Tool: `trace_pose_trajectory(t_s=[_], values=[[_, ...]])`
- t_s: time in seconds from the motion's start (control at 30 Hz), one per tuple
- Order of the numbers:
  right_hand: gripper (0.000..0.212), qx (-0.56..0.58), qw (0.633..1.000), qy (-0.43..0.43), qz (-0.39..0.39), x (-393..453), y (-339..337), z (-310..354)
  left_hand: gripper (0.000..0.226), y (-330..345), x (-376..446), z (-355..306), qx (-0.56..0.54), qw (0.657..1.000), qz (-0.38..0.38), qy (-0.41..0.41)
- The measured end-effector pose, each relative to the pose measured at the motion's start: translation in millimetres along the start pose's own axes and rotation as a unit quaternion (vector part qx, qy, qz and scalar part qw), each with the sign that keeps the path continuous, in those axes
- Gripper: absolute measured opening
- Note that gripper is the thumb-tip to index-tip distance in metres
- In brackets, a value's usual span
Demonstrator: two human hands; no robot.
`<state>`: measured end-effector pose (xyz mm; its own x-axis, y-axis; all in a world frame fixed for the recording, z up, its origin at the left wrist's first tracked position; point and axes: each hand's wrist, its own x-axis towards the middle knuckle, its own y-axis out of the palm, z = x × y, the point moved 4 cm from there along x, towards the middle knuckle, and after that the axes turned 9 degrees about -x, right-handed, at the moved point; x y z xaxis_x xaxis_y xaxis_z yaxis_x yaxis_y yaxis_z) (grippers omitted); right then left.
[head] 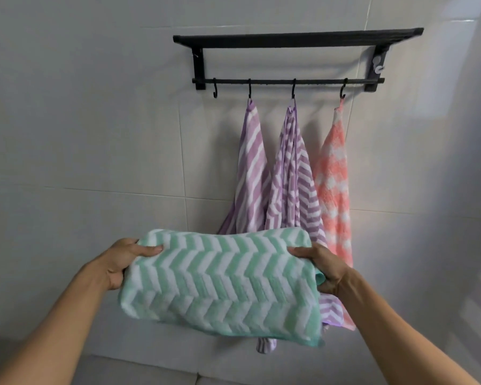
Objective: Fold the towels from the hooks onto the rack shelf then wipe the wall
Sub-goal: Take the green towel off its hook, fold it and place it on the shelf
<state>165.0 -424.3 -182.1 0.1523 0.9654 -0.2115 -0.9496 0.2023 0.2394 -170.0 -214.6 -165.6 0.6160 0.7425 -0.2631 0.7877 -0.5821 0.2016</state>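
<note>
I hold a folded green-and-white chevron towel [220,279] in front of me, below the rack. My left hand [122,262] grips its left end, thumb on top. My right hand [321,269] grips its right end the same way. On the wall above hangs a black rack shelf [297,37] with a rail of hooks. The leftmost hook [215,88] is bare. Two purple-and-white striped towels [252,168] [295,176] and a pink-and-white towel [333,184] hang from the other three hooks.
The wall [95,120] is pale grey tile. A small white clip-like object [377,65] sits on the rack's right bracket. A lit corner of wall stands at the right edge [472,107]. A pale ledge [150,368] runs along the bottom.
</note>
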Motion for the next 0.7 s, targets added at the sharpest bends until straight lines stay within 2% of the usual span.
trace_pose_trajectory(t_s=[0.07, 0.17, 0.23, 0.3, 0.37, 0.43, 0.47, 0.53, 0.6, 0.67, 0.7], values=[[0.046, 0.017, 1.000, 0.002, -0.009, 2.0, 3.9, -0.5, 0.097, 5.2, -0.7, 1.4, 0.003, 1.000, -0.007, 0.011], [0.040, -0.044, 0.998, -0.019, -0.040, 3.9, 10.1, 23.3, 0.093, 13.7, -3.8, -13.9, 0.020, 0.998, 0.019, 0.062], [0.039, -0.091, 0.988, -0.107, -0.065, -0.2, 13.8, 65.3, 0.101, 15.4, -10.8, -46.5, 0.006, 0.987, -0.001, 0.158], [0.041, -0.105, 0.962, -0.239, -0.077, -11.2, 17.2, 118.2, 0.081, 11.8, -20.9, -88.2, -0.018, 0.956, -0.045, 0.288], [0.034, -0.115, 0.920, -0.357, -0.109, -25.2, 16.4, 159.0, 0.057, 4.9, -26.8, -122.5, -0.048, 0.929, -0.092, 0.354], [0.028, -0.141, 0.889, -0.409, -0.153, -29.8, 11.9, 171.5, 0.036, -5.8, -24.4, -137.2, -0.046, 0.924, -0.131, 0.357], [0.026, -0.166, 0.880, -0.411, -0.169, -27.1, 7.7, 168.6, 0.028, -7.8, -22.8, -139.5, -0.026, 0.933, -0.151, 0.326], [0.020, -0.197, 0.881, -0.393, -0.175, -18.8, 2.6, 156.7, 0.009, -6.5, -21.9, -140.7, 0.023, 0.938, -0.175, 0.299], [0.023, -0.224, 0.872, -0.394, -0.185, -21.9, 4.9, 148.7, 0.020, 5.6, -24.7, -139.3, -0.055, 0.939, -0.144, 0.308], [0.039, -0.248, 0.861, -0.401, -0.189, -25.1, 9.1, 143.4, 0.023, 16.9, -27.8, -130.6, -0.076, 0.951, -0.126, 0.270], [0.037, -0.237, 0.866, -0.403, -0.179, -25.6, 10.8, 140.8, 0.024, 11.7, -24.9, -128.6, -0.071, 0.953, -0.132, 0.264]])
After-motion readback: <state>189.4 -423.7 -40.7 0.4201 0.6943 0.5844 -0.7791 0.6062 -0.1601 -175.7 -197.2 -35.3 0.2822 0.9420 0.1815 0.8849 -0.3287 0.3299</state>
